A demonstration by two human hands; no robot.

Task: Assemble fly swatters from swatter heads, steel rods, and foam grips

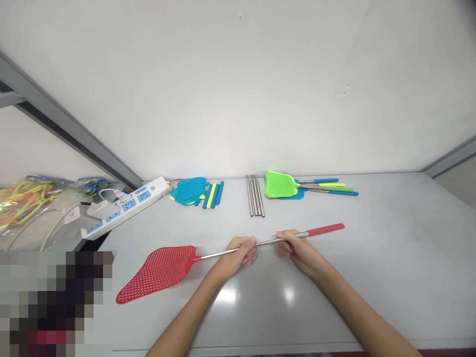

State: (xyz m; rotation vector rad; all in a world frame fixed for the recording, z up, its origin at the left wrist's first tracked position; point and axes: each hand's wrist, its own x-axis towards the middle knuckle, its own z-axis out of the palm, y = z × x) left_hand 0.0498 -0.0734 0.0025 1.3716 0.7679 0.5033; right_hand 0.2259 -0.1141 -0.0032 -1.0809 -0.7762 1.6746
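Note:
Both my hands grip one red fly swatter [163, 270] with a thin metal telescopic rod, held across the front of the grey table. My left hand [238, 255] is closed round the rod on the side toward the red mesh head. Closer to the red handle, my right hand [297, 250] is closed on the thicker part of the rod. A short stretch of bare rod shows between the hands. Behind them lie several loose metal rods [256, 196] side by side. To the right of these, assembled swatters with a green head [280, 185] on top lie stacked.
Blue swatter heads [190, 191] are piled at the back left, beside blue and yellow handle sleeves [213, 196]. A white power strip [128, 210] with plugs and cables lies along the left edge. Plastic bags [33, 208] sit beyond it. A wall closes off the back.

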